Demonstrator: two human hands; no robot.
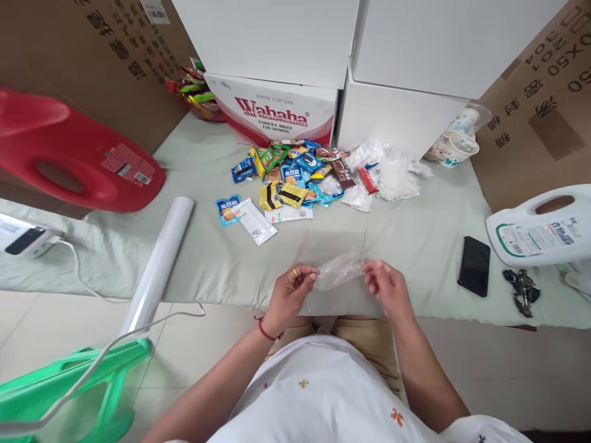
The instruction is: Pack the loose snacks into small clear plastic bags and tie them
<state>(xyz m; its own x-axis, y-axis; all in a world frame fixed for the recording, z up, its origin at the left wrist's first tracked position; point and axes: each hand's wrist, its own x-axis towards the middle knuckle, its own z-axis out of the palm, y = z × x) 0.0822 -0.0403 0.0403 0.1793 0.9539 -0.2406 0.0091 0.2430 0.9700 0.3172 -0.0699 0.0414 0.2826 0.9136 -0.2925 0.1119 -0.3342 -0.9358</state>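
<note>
The left hand (289,294) pinches one end of a thin clear plastic bag (339,272); the right hand (390,290) appears to pinch the other. The bag is over the worktop (203,264) in front of the Wahaha carton (281,117), farther out from it than the heaped snack packets (293,176). Tugging too hard could split it; a slack pinch could drop it.

A black phone (474,266) lies near keys (522,293) and a white bottle (538,237).

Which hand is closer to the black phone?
Right. The right hand is to the left of the black phone, apart from it; the left hand is farther left, across the clear plastic.
</note>
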